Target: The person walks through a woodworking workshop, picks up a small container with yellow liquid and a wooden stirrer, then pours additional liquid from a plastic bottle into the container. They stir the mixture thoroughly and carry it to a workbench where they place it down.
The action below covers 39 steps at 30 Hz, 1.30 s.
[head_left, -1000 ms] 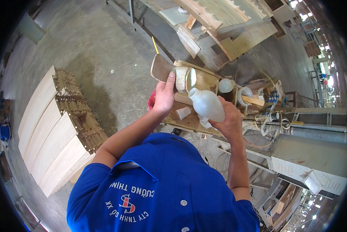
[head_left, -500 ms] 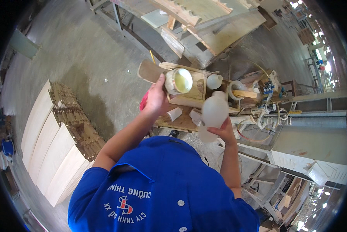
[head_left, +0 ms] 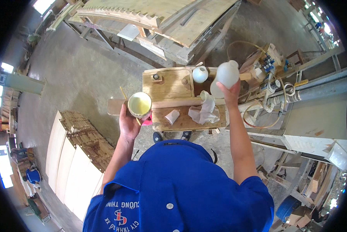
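Workshop floor (head_left: pixel 78 58): bare concrete is spreading past the bench's left edge, and a stack of pale curved boards (head_left: pixel 73 170) is standing there.
Far bench (head_left: pixel 185 34): a larger surface is standing beyond the bench's far edge.
Machine (head_left: pixel 316 120): a grey unit is standing past the right edge.
Bench (head_left: pixel 167 92): it is carrying a round white container (head_left: pixel 200 74) near its far right corner; crumpled white plastic (head_left: pixel 206 112) and a small white piece (head_left: pixel 172 116) are lying toward the near edge.
Left hand (head_left: pixel 129 125): it is gripping a cup (head_left: pixel 134 101) of yellowish liquid just outside the left edge.
Right hand (head_left: pixel 230 93): its fingers are wrapping a translucent bottle (head_left: pixel 226 75), raised by the far right corner; cap not discernible.
Cup and bottle: both are being held well apart, no stream showing; carrying rather than pouring, in this judgement.
Open liquid: any next move is calling for a level cup, judging by its uncovered mouth.
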### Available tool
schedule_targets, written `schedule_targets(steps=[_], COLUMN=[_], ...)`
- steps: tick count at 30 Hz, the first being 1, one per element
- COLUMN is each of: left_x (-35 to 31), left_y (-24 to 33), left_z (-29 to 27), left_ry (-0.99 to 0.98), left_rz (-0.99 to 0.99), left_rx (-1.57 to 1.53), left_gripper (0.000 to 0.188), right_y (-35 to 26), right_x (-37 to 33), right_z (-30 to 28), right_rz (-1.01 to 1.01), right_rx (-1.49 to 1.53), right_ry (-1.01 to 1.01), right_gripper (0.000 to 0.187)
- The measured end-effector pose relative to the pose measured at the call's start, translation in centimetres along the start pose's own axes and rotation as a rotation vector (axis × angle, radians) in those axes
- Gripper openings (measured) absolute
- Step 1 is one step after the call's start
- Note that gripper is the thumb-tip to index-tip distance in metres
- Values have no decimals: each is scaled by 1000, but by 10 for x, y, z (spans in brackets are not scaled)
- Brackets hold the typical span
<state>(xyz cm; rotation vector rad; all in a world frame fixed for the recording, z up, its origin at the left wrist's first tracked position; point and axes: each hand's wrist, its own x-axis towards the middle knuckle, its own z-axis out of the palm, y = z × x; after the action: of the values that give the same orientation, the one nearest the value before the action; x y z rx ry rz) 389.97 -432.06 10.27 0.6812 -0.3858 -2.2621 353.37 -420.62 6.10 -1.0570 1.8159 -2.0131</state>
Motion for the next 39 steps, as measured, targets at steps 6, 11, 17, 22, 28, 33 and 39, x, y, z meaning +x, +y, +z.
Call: schedule_targets(steps=[6, 11, 17, 22, 28, 33, 39], left_x=[-24, -33, -35, -32, -15, -11, 3], left_y=[-17, -29, -46, -55, -56, -52, -39], left_z=[0, -3, -2, 6, 20, 16, 14], left_ry=[107, 164, 209, 181, 163, 157, 115], left_rz=[87, 109, 110, 108, 47, 42, -31], left_rx=[60, 81, 50, 28, 81, 60, 31], left_gripper=[51, 51, 51, 52, 52, 52, 52], right_y=[56, 79, 94, 104, 121, 113, 133], right_x=[-3, -24, -53, -103, -107, -128, -136], right_z=[4, 4, -10, -25, -6, -39, -75], right_rz=[-17, -7, 68, 532, 669, 424, 507], right_rx=[-245, -767, -801, -509, -87, -484, -820], right_ry=[-29, -91, 40, 19, -171, -386, -332], right_gripper=[72, 77, 65, 47, 33, 27, 38])
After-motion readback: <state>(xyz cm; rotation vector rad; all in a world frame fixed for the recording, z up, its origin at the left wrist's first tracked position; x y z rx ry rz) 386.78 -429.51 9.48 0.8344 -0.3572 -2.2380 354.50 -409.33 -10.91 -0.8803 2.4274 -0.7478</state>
